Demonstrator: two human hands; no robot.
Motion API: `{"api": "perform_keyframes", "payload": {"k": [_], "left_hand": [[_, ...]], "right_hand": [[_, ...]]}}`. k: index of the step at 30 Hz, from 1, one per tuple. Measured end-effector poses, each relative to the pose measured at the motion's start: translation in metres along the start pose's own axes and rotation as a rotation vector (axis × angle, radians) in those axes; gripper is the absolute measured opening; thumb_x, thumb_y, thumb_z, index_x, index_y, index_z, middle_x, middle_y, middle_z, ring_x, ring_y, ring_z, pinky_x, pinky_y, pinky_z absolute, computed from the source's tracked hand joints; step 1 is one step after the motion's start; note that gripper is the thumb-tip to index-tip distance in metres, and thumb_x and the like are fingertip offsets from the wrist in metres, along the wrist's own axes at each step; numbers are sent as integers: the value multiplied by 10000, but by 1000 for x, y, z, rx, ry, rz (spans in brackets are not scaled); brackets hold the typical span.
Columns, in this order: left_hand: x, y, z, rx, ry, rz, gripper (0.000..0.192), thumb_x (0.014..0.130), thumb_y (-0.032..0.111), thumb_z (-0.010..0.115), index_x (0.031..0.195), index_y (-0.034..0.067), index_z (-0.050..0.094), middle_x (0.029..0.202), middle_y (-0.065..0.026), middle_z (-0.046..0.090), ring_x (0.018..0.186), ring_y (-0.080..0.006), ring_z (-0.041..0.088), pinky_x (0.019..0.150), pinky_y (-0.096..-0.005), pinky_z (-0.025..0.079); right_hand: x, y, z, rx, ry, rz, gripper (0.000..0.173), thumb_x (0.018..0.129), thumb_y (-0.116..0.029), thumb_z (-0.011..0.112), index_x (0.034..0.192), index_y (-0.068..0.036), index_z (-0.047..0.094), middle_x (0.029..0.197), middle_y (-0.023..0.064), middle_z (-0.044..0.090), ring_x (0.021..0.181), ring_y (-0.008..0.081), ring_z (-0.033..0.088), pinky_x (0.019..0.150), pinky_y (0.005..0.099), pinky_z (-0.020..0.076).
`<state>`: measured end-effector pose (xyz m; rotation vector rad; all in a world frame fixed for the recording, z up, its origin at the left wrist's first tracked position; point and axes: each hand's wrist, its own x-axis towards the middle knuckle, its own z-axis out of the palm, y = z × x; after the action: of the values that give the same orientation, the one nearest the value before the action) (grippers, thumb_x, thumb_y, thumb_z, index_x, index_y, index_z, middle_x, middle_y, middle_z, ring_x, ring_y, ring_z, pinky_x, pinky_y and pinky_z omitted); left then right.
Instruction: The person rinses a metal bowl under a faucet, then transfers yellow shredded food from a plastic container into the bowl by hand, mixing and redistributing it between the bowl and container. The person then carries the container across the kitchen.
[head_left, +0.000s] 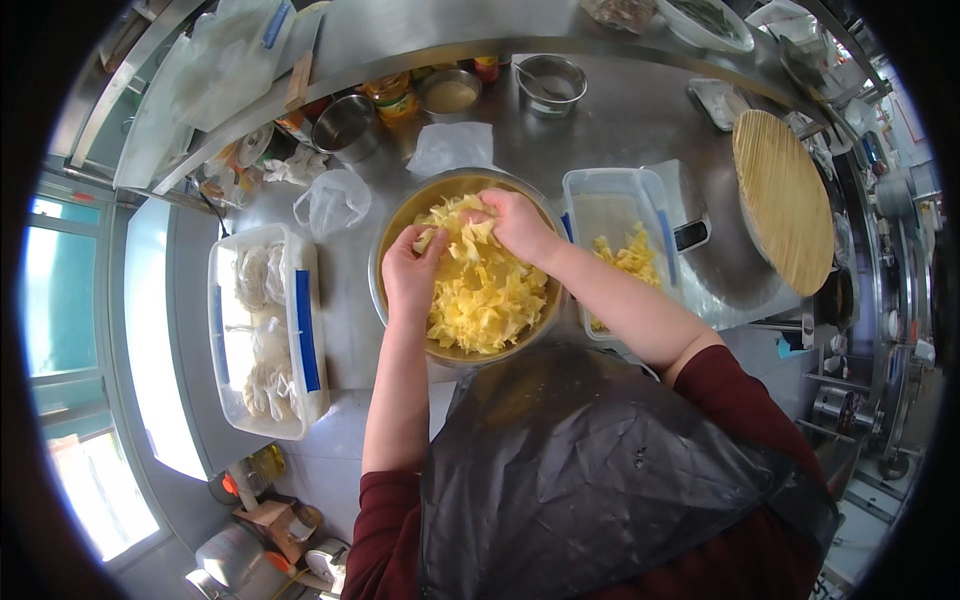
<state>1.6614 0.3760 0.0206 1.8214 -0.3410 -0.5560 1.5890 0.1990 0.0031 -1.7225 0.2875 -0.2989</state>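
A large round metal bowl (380, 247) stands before me, with a heap of pale yellow, torn leafy pieces (487, 311) in its near part. Over the bowl's far part, my left hand (411, 266) pinches some of these pieces between thumb and fingers. Close to its right, my right hand (517, 225) grips a bunch of the same pieces, its fingers partly hidden among them. Right of the bowl sits a clear plastic container (607, 199) holding more yellow pieces (630, 255).
A clear bin (225, 360) with bagged items stands at left. Behind the bowl are a plastic bag (337, 202), a white plastic sheet (452, 146), metal pots (551, 86) and jars (391, 97). A cleaver (679, 202) and a round wooden board (784, 202) lie at right.
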Motion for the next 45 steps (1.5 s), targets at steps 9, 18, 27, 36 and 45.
{"api": "perform_keyframes", "payload": {"k": [9,18,27,36,45], "left_hand": [[-13,17,-9,143,0,203,282,913,67,618,1184,37,547,995,-99,642,895,-162,598,801,-297,470],[-42,-80,-29,423,-236,31,698,714,25,692,1361,37,429,1219,-203,582,1180,-317,555,997,-372,430],[-22,-65,12,204,20,89,394,759,8,622,1152,-10,643,967,-166,684,843,-219,655,741,-312,510],[-23,-3,-17,342,-25,30,305,875,91,591,1172,55,651,1059,-206,670,935,-302,651,843,-374,495],[-7,-61,-11,55,-209,-189,721,858,12,584,1508,158,308,1241,-173,613,1038,-230,617,809,-313,523]], "right_hand": [[-1,-23,-15,173,-108,102,246,928,-184,615,1084,5,600,1019,115,644,923,182,594,811,338,463],[-38,56,-35,-446,-349,520,720,792,-28,657,1449,-87,370,1410,253,338,1253,387,462,1087,405,379],[-42,31,11,-257,-2,-66,276,816,22,650,1088,-19,666,1015,150,619,978,305,611,841,368,493],[-19,-43,-4,49,-154,191,433,918,-59,610,1347,-86,559,1113,63,631,936,106,593,780,273,497],[23,93,-12,-343,-258,320,710,758,-118,725,1421,-134,472,1383,205,501,1204,336,545,1009,373,461]]}}
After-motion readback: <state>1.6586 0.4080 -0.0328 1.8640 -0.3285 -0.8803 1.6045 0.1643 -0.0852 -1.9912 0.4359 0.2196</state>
